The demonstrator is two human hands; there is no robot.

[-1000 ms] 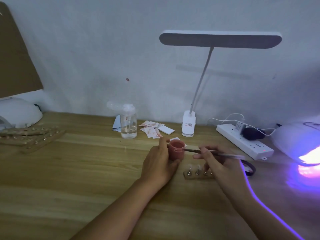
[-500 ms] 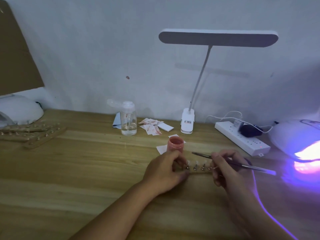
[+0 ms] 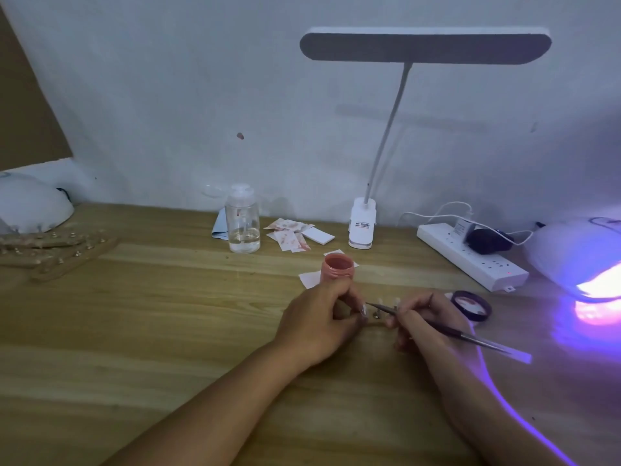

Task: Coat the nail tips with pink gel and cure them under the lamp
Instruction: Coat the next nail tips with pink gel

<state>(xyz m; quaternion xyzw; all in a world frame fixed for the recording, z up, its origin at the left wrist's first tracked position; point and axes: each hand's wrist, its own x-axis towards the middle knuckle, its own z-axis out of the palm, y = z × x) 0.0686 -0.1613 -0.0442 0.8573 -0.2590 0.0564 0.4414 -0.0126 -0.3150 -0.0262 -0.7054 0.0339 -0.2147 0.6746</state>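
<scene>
Both hands meet low in the centre of the head view, forearms coming up from the bottom edge. On my feed the left hand (image 3: 319, 326) lies knuckles up with its fingers curled in, pinching the left end of the small holder (image 3: 377, 317) that carries the nail tips (image 3: 396, 301); its fingers hide how much of the holder it grips. The right hand (image 3: 426, 317) is closed in a pen grip round a thin brush (image 3: 447, 329), whose handle slants down to the right while its tip points left, just beside the left fingertips and over the nail tips. I cannot tell whether the bristles touch a tip. The holder sits between the two hands on the wooden table (image 3: 134, 331). Just above the left hand stands the open pink gel jar (image 3: 337, 269) on a slip of white paper (image 3: 311, 279); its dark lid (image 3: 470, 304) lies right of the right hand. At the right edge the curing lamp (image 3: 578, 264) glows violet and pink, throwing a purple streak along the right forearm. A white power strip (image 3: 470, 257) lies left of it, and a clip-on desk lamp (image 3: 425, 45) rises against the pale wall (image 3: 168, 95). Upper centre of the table holds a clear bottle (image 3: 243, 227) and stained paper scraps (image 3: 289, 235). At the left edge are a second white dome lamp (image 3: 32, 206) and more wooden holder strips (image 3: 57, 250).
</scene>
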